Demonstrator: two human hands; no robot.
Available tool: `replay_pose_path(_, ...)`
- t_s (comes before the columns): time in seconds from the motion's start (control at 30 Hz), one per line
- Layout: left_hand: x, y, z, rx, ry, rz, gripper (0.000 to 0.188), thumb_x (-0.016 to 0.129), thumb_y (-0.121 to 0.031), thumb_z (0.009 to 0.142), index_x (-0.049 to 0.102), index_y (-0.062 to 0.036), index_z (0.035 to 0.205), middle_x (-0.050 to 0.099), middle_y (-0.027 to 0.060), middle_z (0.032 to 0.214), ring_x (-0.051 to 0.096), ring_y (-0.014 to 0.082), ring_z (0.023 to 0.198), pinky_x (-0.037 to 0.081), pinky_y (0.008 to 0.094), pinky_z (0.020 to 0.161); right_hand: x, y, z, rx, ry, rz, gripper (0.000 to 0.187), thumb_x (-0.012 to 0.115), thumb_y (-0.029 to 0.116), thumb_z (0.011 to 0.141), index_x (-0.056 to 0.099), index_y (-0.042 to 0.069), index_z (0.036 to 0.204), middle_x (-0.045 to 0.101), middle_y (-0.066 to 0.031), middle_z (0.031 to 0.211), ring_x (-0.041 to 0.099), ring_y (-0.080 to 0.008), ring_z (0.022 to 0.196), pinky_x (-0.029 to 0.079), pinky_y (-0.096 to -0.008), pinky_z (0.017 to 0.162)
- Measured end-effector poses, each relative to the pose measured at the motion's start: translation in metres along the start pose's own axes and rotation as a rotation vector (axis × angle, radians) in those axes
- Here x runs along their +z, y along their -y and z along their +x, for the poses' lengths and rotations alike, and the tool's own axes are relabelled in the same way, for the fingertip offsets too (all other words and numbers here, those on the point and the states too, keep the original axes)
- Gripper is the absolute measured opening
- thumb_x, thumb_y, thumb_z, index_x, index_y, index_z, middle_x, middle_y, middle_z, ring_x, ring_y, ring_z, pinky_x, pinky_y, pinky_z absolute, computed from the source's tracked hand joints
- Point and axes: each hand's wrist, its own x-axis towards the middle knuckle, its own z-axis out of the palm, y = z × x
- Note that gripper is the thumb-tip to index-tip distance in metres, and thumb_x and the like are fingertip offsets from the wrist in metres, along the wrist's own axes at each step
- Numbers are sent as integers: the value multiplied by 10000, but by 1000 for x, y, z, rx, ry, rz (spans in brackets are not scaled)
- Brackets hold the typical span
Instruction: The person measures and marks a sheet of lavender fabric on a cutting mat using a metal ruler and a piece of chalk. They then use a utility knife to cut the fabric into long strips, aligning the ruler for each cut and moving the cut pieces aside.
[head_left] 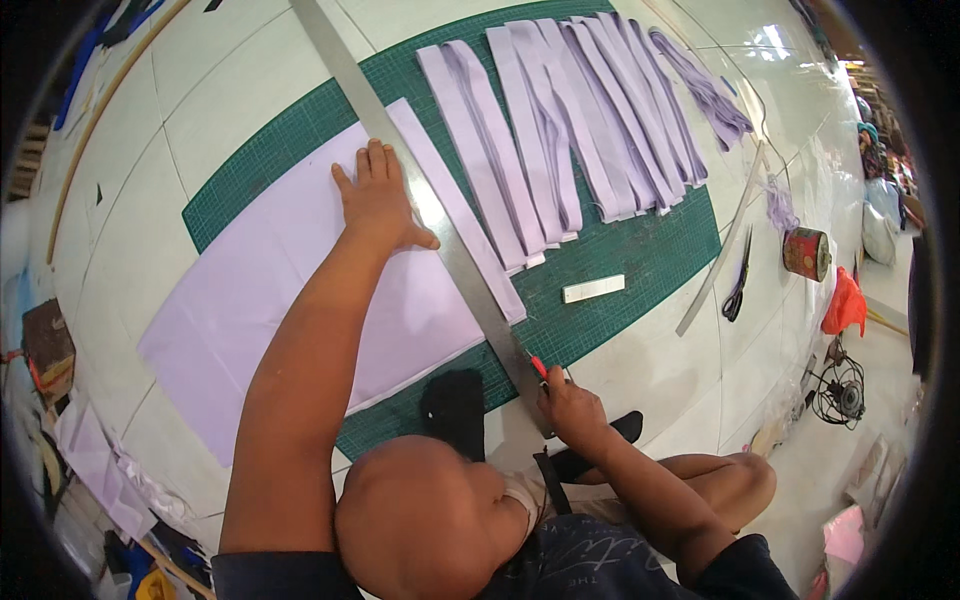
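Note:
My left hand lies with fingers spread on a long metal ruler and the folded lilac cloth beside it. The ruler crosses the cloth diagonally, with a narrow lilac strip showing along its right side. My right hand is closed round a red cutter knife by the ruler's near end. The knife's tip is too small to make out against the ruler's edge. Under the cloth is a green cutting mat.
Several folded lilac strips lie across the mat's far right. Nearer is a small white bar. Black scissors, a thin metal strip and a red tin stand or lie on the tiles at right. My foot touches the mat's near edge.

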Motion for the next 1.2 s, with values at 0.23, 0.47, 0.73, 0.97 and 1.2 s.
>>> replay_pose_path(0.23,0,6,-7,-19,-13,23,1477,858,-656,502,111,66,1550,122,234,1632,143,368,1519,151,624,1182,-57,37,5,-107,-115,2,280,544,257,966,414,30,1064,676,-270,857,672,-467,756,538,-550,658)
replay_pose_path(0.47,3,1,-3,25,-39,-93,1498,869,-668,489,112,63,1556,93,216,1646,111,351,1530,177,643,1163,-119,143,167,-270,-379,162,313,483,302,979,436,9,1077,676,-281,911,653,-482,877,503,-567,782)
replay_pose_path(0.73,19,10,3,7,-61,8,1478,841,-712,520,71,-35,1584,73,176,1655,24,337,1542,192,659,1150,-140,234,227,-229,-317,266,425,446,373,1008,453,-43,1093,684,-293,962,681,-444,929,517,-514,857)
replay_pose_path(0.97,7,12,-4,41,-35,-106,1483,855,-691,514,63,-32,1581,74,180,1651,34,342,1540,194,670,1141,-142,234,235,-244,-341,271,433,454,383,1004,477,-36,1111,686,-296,974,678,-452,961,521,-508,864)
replay_pose_path(1.2,8,-1,4,41,-31,-83,1480,861,-679,502,98,5,1569,85,197,1644,64,351,1534,204,680,1132,-151,219,233,-195,-260,287,399,508,340,976,473,-26,1131,682,-304,1001,670,-458,982,513,-523,867)
